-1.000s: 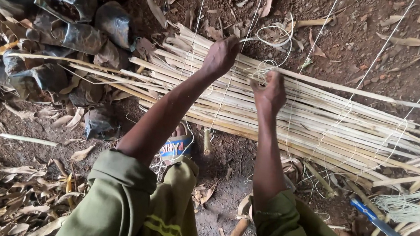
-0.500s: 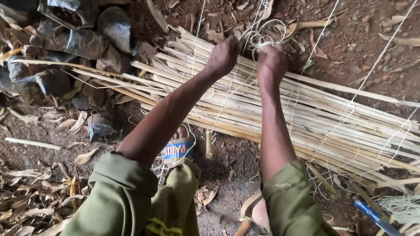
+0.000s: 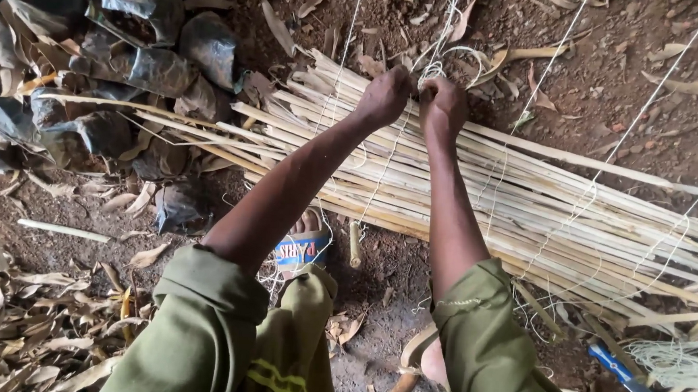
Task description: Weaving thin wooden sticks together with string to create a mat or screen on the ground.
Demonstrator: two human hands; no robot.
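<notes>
1. The left hand (image 3: 386,93) and the right hand (image 3: 443,105) are now working knuckle to knuckle at the far edge of a mat of pale split canes (image 3: 526,199) lying on the bare earth floor (image 3: 614,83); a second ago they were apart, with the right hand lower down on the canes.
2. Both hands are closing into narrow fists around thin white string (image 3: 434,64), which is looping just above them; exactly how the fingers are pinching it cannot be told from here.
3. Judging by that shift, the person is drawing a binding tight at the outermost cane, so one more tie in the mat appears to be closing.
4. More lines of string (image 3: 627,132) are running taut across the canes towards the top right, well apart from the hands.
5. A small printed package, blue and white with an orange edge (image 3: 304,248), is lying on the ground between the person's knees, just beside the near edge of the canes.
6. Dark, crumpled plastic bags (image 3: 131,70) are heaping at the upper left among dry leaves (image 3: 27,313).
7. A blue-handled knife (image 3: 632,384) is resting at the lower right, beside a loose hank of pale fibre (image 3: 678,361).
</notes>
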